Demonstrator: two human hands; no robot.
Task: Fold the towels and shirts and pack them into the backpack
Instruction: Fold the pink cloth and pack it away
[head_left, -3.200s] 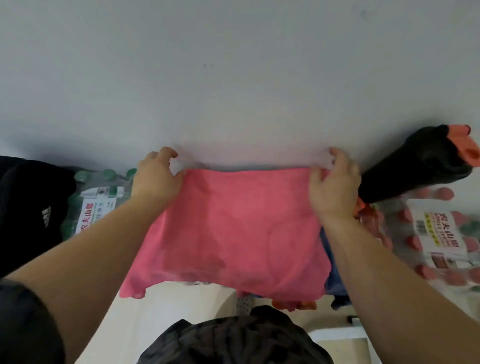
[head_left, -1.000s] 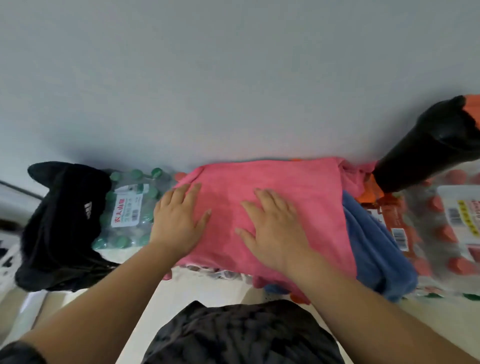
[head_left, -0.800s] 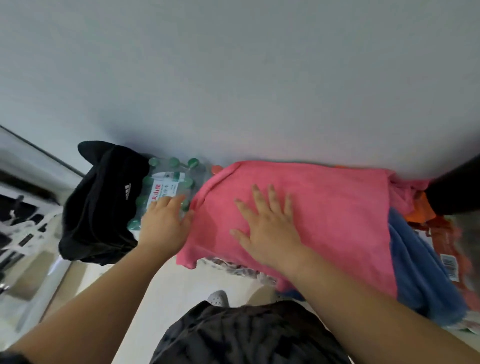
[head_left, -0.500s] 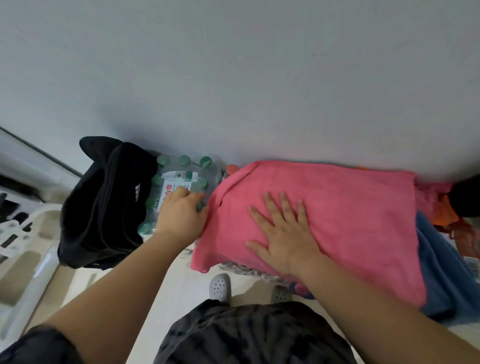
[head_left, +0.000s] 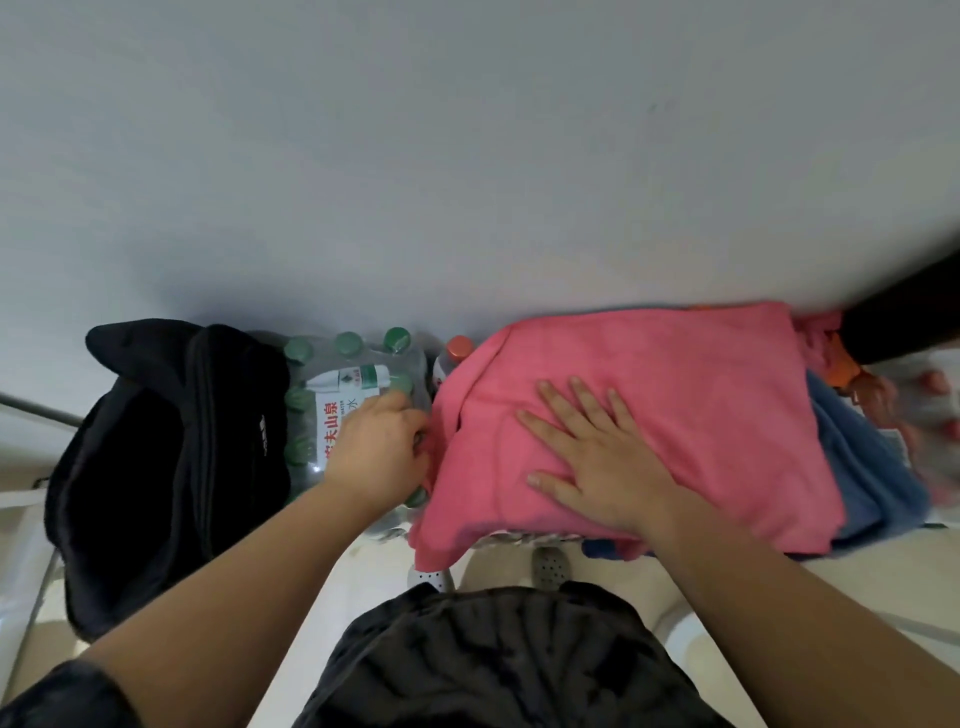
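The pink towel (head_left: 649, 415) lies spread on top of a heap against the far wall (head_left: 467, 156). A blue cloth (head_left: 862, 483) shows from under its right side. What carries the heap is mostly hidden, though shrink-wrapped bottles peek out at both ends, so it seems to serve in place of a desk.

The right hand (head_left: 592, 462) lies flat on the towel's near left part, fingers spread and straight, palm down. That looks like a pin: it holds the cloth on an uneven, springy base so the layers cannot slide while the other side is worked.

The left hand (head_left: 374, 452) is at the towel's left edge, just over the pack of water bottles (head_left: 343, 384). Its fingers are curled in around the edge where a flap already doubles over. The fingertips are hidden by the cloth, so how much it has gathered is unclear. Taking the edge there suits bringing it across to the right for another fold, with the flat hand marking the crease.

The backpack (head_left: 156, 467) stands at the far left, beyond the bottles, with its mouth gaping towards the person. It sits close enough that a folded piece could go straight in, and its dark inside shows no cloth that can be made out.

My guess is the towel is partway folded and nothing pink is packed yet. The near edge hangs off the heap above the shoes (head_left: 550, 566), so a careless pull could drag the whole towel down
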